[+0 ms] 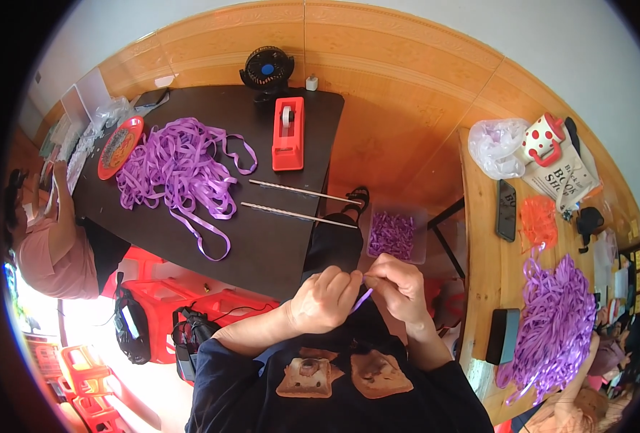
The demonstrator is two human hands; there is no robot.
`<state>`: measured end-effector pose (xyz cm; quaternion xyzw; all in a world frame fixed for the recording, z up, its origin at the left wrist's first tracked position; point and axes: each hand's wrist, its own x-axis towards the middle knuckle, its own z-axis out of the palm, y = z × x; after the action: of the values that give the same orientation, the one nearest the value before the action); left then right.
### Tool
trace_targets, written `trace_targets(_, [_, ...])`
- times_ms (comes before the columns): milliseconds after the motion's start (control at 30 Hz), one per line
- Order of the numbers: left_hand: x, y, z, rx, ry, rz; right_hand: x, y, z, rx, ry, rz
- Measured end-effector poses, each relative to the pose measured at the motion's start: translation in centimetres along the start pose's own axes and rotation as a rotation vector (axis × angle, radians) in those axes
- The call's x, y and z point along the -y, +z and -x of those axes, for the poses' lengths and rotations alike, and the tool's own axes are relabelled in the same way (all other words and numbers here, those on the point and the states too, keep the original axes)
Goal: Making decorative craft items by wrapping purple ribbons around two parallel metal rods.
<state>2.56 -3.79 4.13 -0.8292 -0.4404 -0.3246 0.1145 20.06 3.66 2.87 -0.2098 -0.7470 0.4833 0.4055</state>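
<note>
In front of my chest, a short strip of purple ribbon is pinched between my two hands. My left hand is closed on it, knuckles up, and my right hand grips it with thumb and fingers; the strip's lower end hangs free beside the left fingers. Beyond them, a clear plastic bin holds many small purple ribbon pieces. Two slim pale rods lie side by side on the dark table, their ends past its edge. Left of them is a loose heap of long purple ribbon.
The dark table also bears a red tape dispenser, a black fan and a red plate. On the wooden table are a phone, a spotted mug and another ribbon heap. People sit on both sides.
</note>
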Motion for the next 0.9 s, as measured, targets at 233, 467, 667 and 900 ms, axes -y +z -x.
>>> trace_targets(233, [0.6, 0.3, 0.3, 0.012, -0.603, 0.812, -0.1, -0.6, -0.3, -0.018, 0.032, 0.015])
trace_targets(467, [0.0, 1.7, 2.0, 0.229, -1.120, 1.444, -2.3, -1.5, -0.8, -0.079, -0.365, 0.620])
trace_targets(667, [0.3, 5.6, 3.5, 0.188, -1.193, 1.562, -4.7, -1.0, -1.7, -0.175, -0.419, 0.706])
trace_targets(900, [2.1, 10.8, 2.7, -0.172, -1.240, 1.676, -9.6, -1.8, -5.1, -0.268, -0.407, 0.701])
